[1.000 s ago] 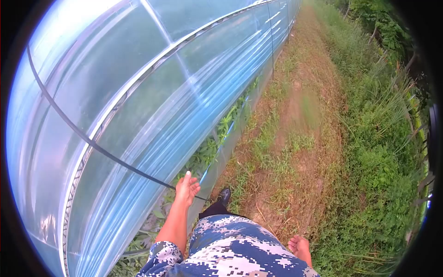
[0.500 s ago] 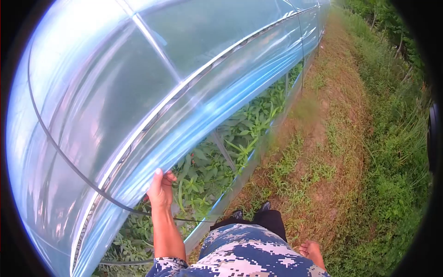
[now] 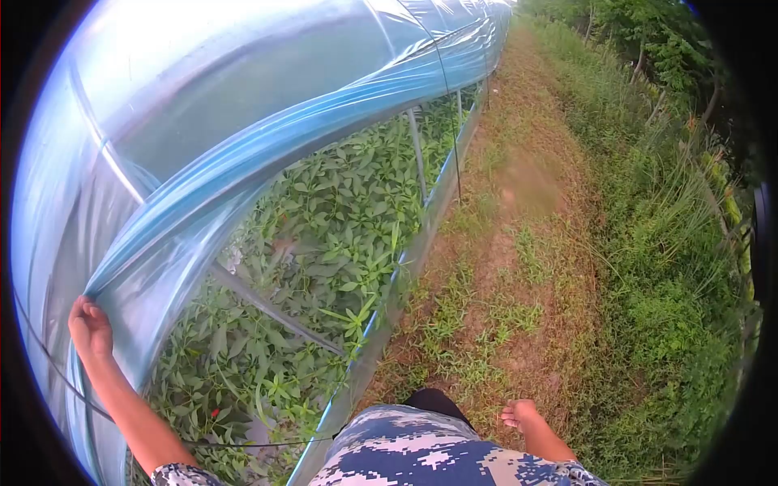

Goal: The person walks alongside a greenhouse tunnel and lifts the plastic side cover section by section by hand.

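My left hand [image 3: 91, 328] is closed on the gathered edge of a clear bluish plastic film [image 3: 235, 166], far out at the left. From that grip the film runs in bunched folds up and away along the side of the tunnel greenhouse. Beneath the raised film, leafy green plants [image 3: 340, 186] show through the side opening, with a small red fruit [image 3: 215, 413] low among them. My right hand [image 3: 519, 413] hangs by my right side over the grass, fingers curled; whether anything is in it I cannot make out.
A slanted metal pole [image 3: 275, 309] and an upright post [image 3: 417, 154] stand in the opening. Thin dark cords [image 3: 444, 77] cross the film. A low plastic strip [image 3: 389, 300] edges the opening. A grassy dirt path [image 3: 519, 243] runs ahead, with dense weeds [image 3: 673, 283] on the right.
My left hand has moved left and slightly down, pulling the film edge with it into a twisted bunch. More of the plants show. My right hand has shifted slightly left and up.
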`<state>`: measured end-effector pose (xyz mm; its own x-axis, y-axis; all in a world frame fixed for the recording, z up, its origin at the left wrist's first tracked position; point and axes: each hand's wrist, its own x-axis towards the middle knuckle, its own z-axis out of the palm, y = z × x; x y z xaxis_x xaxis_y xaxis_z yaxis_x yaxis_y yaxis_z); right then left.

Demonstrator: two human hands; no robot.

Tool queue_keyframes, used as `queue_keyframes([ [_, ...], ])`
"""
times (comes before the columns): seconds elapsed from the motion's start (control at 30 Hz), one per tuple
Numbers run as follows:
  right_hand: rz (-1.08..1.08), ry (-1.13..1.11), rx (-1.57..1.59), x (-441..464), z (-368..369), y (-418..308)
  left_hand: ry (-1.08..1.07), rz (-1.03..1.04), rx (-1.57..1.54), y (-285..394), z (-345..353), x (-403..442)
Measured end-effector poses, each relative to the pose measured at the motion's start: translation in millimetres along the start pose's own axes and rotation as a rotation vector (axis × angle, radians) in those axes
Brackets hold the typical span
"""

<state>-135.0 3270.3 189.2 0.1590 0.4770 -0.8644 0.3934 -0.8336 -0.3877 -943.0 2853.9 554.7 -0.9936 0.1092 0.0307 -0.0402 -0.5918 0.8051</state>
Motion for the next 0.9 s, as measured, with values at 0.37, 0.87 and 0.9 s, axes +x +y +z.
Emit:
queue_keyframes([
  [0.37,0.056,0.031,0.109,17.3,-62.8,-27.7,0.118,-0.068,0.031,22.4,-83.2,43.6],
  [0.87,-0.038,0.046,0.116,84.1,-100.7,-185.0,0.317,0.544,0.767,-275.6,241.6,-186.0],
  [0.9,-0.044,0.05,0.116,91.8,-97.6,-213.5,0.3,0.544,0.76,-300.4,273.5,-188.6],
])
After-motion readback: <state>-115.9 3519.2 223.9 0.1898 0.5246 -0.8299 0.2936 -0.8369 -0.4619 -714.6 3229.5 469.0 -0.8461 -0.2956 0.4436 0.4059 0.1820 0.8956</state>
